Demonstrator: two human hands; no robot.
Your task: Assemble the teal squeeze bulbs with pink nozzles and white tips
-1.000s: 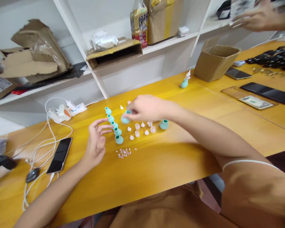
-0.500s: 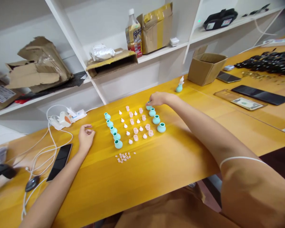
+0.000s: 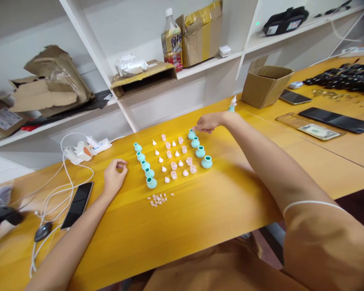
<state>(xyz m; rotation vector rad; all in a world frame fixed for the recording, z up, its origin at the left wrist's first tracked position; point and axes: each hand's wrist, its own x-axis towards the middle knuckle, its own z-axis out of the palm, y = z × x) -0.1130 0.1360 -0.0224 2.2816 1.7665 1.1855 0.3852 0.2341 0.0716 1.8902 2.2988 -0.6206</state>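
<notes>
Far teal pot, end of right row: toppling risk noted.
The pot is seen upright on the surface, with the right hand at its rim; whether the fingers are clamped or merely touching cannot be told. Should the rim be snagged by a fingertip, the next pot, closely spaced, could be struck. Pink cups and white caps could be scattered by a low wrist sweep. At the left hand, fingers are curled, nothing visibly held; the left row of pots could be nudged by a careless reach.
</notes>
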